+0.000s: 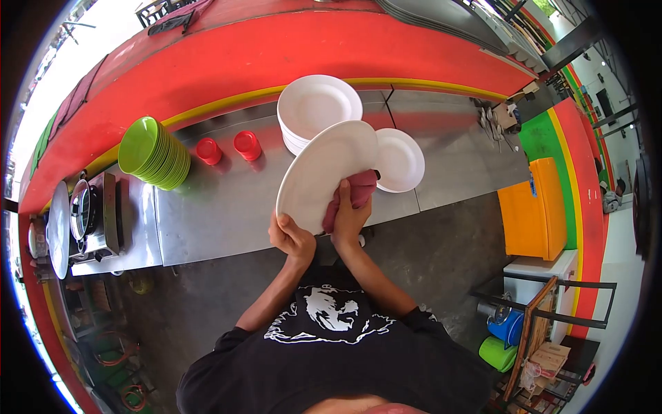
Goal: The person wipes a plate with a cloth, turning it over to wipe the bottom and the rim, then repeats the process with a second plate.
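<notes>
A white plate is held up, tilted, above the front of the steel counter. My left hand grips its lower left rim, thumb on the upper face. In my right hand is a dark red cloth, bunched and pressed on the plate's right side. Behind the held plate stands a stack of white plates, partly covered by it. Just to the right, another white plate lies on the counter, its left edge hidden.
Two red containers and a leaning stack of green bowls are on the counter's left. A stove with a lidded pan sits at far left. Utensils lie at the right end, near an orange box. A red wall runs behind.
</notes>
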The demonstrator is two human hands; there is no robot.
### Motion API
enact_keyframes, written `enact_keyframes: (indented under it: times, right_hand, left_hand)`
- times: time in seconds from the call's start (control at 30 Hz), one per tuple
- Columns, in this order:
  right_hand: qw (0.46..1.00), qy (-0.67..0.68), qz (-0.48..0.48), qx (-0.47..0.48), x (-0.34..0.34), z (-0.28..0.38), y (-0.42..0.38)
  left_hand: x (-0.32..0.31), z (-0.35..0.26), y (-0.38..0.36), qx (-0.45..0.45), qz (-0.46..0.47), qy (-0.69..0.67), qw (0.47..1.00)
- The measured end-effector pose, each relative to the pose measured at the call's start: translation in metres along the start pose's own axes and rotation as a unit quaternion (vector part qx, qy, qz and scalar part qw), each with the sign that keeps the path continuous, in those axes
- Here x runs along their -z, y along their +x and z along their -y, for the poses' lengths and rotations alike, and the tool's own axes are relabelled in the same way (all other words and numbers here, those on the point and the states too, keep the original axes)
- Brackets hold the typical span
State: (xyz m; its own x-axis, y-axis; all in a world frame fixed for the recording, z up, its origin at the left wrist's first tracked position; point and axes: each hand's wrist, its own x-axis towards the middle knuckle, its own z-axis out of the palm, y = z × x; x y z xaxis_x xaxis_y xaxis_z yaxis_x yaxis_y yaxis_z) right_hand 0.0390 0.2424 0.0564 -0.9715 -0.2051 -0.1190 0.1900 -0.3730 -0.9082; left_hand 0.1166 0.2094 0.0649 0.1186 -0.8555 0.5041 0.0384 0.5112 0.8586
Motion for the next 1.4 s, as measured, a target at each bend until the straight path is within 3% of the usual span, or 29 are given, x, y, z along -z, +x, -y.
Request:
enact_keyframes:
  times: [0.03,0.13,0.23,0.33,0.43,0.53,0.63,0.73,0.77,0.87,0.97,1.07,1.2,1.3,1.4]
  right_hand:
    - [1.0,0.012,0.008,-0.021,0.0,-0.001,-0.002]
    - [0.998,-0.036,0.031,0.036,0.003,0.007,0.01]
    - [0.992,-0.089,0.051,0.077,0.016,0.025,0.032]
    - [0.972,-0.171,0.133,0.09,0.046,0.04,0.054]
    - [0.906,-0.296,0.239,0.183,0.062,0.055,0.063]
    - [0.845,-0.38,0.314,0.207,0.064,0.065,0.062]
    - [0.805,-0.421,0.352,0.226,0.056,0.078,0.06]
    - [0.644,-0.441,0.447,0.437,0.035,0.091,0.056]
    - [0.625,-0.437,0.463,0.451,0.026,0.097,0.049]
    - [0.666,-0.426,0.484,0.376,0.021,0.103,0.056]
    - [0.759,-0.411,0.4,0.308,0.024,0.096,0.067]
    - [0.902,-0.296,0.256,0.184,0.028,0.067,0.066]
    - [0.944,-0.22,0.169,0.176,0.025,0.039,0.05]
    - [0.945,-0.22,0.167,0.173,0.024,0.037,0.045]
    - [0.962,-0.17,0.184,0.11,0.028,0.03,0.045]
  left_hand:
    - [-0.002,0.003,-0.006,0.001,-0.022,-0.007,1.0]
    - [-0.005,0.006,-0.011,0.068,-0.008,-0.097,0.993]
    - [0.008,0.0,0.023,0.113,0.181,-0.05,0.976]
    - [0.015,-0.025,0.071,0.174,0.331,-0.064,0.925]
    - [0.019,-0.039,0.09,0.216,0.406,-0.107,0.882]
    - [0.021,-0.031,0.09,0.16,0.494,-0.01,0.854]
    - [0.02,-0.029,0.081,0.152,0.496,0.06,0.853]
    - [0.011,-0.038,0.06,0.076,0.547,0.02,0.834]
    - [0.011,-0.039,0.06,0.082,0.542,0.017,0.836]
    - [0.012,-0.042,0.065,0.095,0.532,0.006,0.841]
    - [0.021,-0.029,0.069,0.067,0.438,0.026,0.896]
    - [0.033,-0.025,0.077,0.062,0.336,0.024,0.939]
    - [0.033,-0.023,0.076,0.02,0.271,0.025,0.962]
    - [0.036,-0.014,0.07,0.022,0.25,0.035,0.967]
    - [0.035,-0.011,0.058,0.104,0.181,0.034,0.977]
